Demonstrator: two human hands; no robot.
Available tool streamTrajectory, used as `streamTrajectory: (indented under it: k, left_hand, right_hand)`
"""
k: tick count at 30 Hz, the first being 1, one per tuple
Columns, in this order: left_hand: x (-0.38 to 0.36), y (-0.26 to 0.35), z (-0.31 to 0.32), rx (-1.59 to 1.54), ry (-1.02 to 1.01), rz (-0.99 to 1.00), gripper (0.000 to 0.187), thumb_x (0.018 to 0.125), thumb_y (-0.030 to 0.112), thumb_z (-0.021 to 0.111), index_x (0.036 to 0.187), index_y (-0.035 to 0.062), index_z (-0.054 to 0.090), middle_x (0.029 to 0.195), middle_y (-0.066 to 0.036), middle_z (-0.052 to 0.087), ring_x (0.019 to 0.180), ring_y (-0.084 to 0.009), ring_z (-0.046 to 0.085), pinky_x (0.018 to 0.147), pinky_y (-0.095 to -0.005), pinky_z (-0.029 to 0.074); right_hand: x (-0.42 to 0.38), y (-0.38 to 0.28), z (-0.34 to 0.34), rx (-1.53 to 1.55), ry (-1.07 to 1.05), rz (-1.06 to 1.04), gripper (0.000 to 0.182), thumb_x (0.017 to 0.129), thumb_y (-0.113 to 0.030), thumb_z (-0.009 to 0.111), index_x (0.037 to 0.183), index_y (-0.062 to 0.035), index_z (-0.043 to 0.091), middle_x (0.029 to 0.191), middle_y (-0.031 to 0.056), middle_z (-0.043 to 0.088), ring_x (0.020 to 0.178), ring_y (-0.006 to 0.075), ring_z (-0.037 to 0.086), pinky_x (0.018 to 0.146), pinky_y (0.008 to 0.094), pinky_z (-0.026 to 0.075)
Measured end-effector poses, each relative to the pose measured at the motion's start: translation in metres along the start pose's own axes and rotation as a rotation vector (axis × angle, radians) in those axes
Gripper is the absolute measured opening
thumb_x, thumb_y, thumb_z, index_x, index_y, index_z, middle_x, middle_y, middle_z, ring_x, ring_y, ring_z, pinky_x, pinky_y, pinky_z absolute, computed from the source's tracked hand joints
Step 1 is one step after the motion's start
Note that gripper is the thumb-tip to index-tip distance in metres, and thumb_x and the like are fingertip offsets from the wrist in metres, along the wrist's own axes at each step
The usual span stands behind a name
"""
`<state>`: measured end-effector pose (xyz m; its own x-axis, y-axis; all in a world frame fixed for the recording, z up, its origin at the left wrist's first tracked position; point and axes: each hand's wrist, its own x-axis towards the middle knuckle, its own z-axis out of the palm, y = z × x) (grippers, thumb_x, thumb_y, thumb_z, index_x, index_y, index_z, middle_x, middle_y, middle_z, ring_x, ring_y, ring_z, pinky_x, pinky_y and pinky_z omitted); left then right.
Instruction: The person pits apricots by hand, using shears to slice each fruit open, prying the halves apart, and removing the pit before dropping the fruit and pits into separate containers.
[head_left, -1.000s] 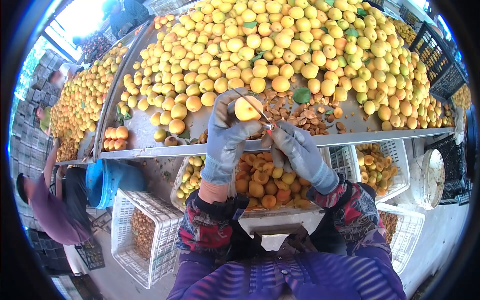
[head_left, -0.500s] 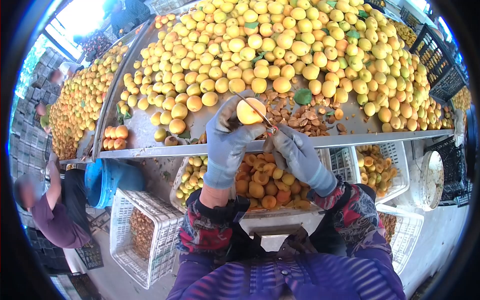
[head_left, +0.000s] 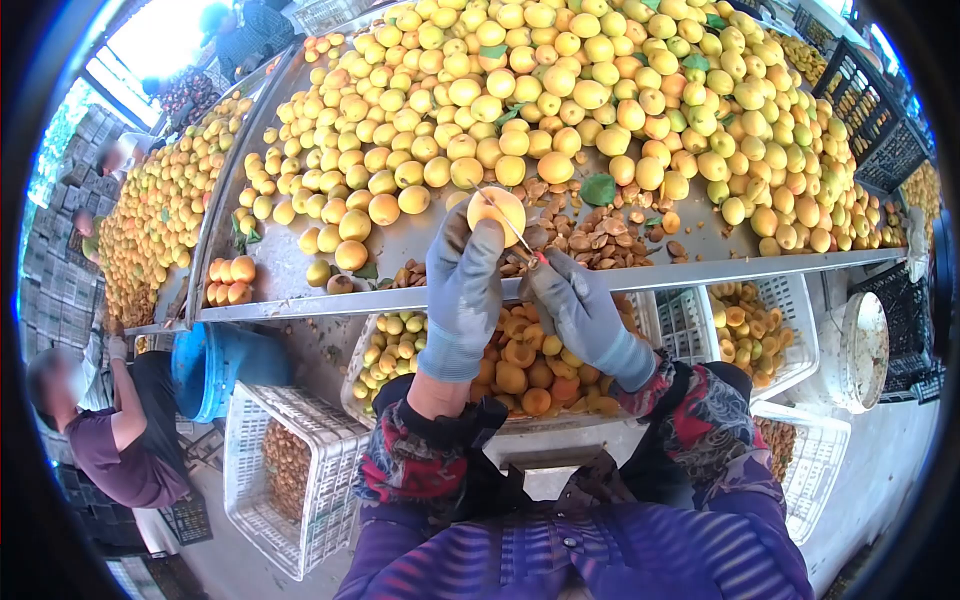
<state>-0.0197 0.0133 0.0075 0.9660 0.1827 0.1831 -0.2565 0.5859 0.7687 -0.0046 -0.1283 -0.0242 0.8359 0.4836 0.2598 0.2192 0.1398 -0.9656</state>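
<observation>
My left hand (head_left: 465,290), in a grey glove, grips a yellow-orange apricot (head_left: 497,213) above the metal table's front edge. My right hand (head_left: 580,305), gloved too, is closed on a thin tool with a red part near its fingers. The tool's narrow metal shaft lies across the apricot. Behind the hands, brown pits (head_left: 600,240) are scattered on the metal table (head_left: 400,298). A large heap of apricots (head_left: 520,90) covers much of the tabletop.
Below the edge is a crate of apricot halves (head_left: 535,375). A blue barrel (head_left: 225,365) and a white crate of pits (head_left: 295,480) are at left, near a seated person (head_left: 125,440). A white bucket (head_left: 860,350) stands at right.
Both hands have shifted slightly, with the apricot a little lower and to the left. The seated person at left has moved the raised arm lower.
</observation>
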Motion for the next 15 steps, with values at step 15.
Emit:
streamTrajectory:
  k: [15]
  left_hand:
    - [0.004, 0.000, -0.011, 0.047, 0.116, 0.124, 0.044, 0.097, 0.033, 0.052, 0.127, 0.0009, 0.046, 0.115, -0.005, 0.057, 0.109, -0.0158, 0.054, 0.096, -0.0317, 0.043]
  right_hand:
    - [0.001, -0.003, 0.007, -0.111, -0.020, 0.060, 0.025, 0.097, -0.021, 0.050, 0.084, 0.0007, 0.050, 0.061, 0.0054, 0.043, 0.057, 0.0121, 0.039, 0.051, 0.0288, 0.036]
